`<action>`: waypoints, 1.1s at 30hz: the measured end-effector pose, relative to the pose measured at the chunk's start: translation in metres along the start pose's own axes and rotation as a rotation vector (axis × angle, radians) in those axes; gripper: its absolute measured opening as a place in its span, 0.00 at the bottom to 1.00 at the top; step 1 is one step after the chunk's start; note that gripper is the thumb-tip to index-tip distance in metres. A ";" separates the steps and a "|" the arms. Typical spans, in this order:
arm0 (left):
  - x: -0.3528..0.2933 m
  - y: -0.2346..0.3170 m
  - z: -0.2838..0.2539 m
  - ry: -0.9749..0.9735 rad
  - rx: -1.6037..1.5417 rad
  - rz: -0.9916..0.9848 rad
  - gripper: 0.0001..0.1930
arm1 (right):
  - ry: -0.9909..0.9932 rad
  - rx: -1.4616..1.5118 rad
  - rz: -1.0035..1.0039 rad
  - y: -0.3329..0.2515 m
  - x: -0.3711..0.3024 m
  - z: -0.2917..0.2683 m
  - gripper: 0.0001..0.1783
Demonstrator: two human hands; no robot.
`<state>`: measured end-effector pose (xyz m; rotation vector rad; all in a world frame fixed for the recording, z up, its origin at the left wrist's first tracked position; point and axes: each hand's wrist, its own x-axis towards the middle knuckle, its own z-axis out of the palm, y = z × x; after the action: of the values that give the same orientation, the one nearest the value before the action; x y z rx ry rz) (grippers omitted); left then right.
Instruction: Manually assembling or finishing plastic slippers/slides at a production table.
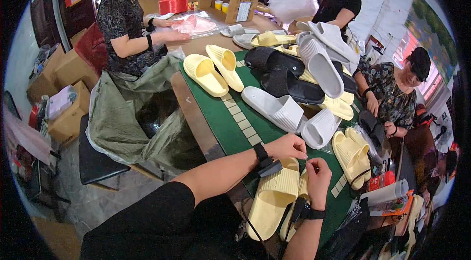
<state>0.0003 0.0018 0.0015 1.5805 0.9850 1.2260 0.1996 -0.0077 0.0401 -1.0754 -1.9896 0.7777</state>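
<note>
Above a pair of yellow ribbed slides at the table's near edge, my left hand and my right hand are close together. Each is closed in a fingertip pinch. Whatever lies between the fingers is too small to make out. Both wrists wear a dark strap, and the left strap carries a small dark block. Just beyond my fingers rests a white slide, with another white slide beside it. To the right sits a yellow pair with a dark band around it.
Black slides and more pairs are heaped on the green tabletop. A green-lined bin stands left. Three people work around the table: one smooths a pink item in clear plastic. A red-lidded jar is at right.
</note>
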 end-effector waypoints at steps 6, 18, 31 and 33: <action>-0.001 0.008 0.002 -0.061 0.017 -0.065 0.08 | 0.024 -0.015 -0.041 0.008 0.000 -0.001 0.03; 0.001 0.006 0.001 -0.039 -0.002 -0.074 0.06 | 0.027 0.003 -0.044 0.002 -0.001 -0.001 0.04; 0.001 0.001 -0.003 -0.058 -0.044 -0.105 0.06 | 0.025 0.009 -0.024 0.001 0.000 0.000 0.04; 0.002 0.000 -0.002 -0.061 -0.078 -0.099 0.06 | 0.029 0.011 -0.064 0.000 0.000 0.000 0.04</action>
<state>-0.0009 0.0040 0.0022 1.4823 0.9533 1.1290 0.1999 -0.0079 0.0406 -1.0062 -1.9834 0.7350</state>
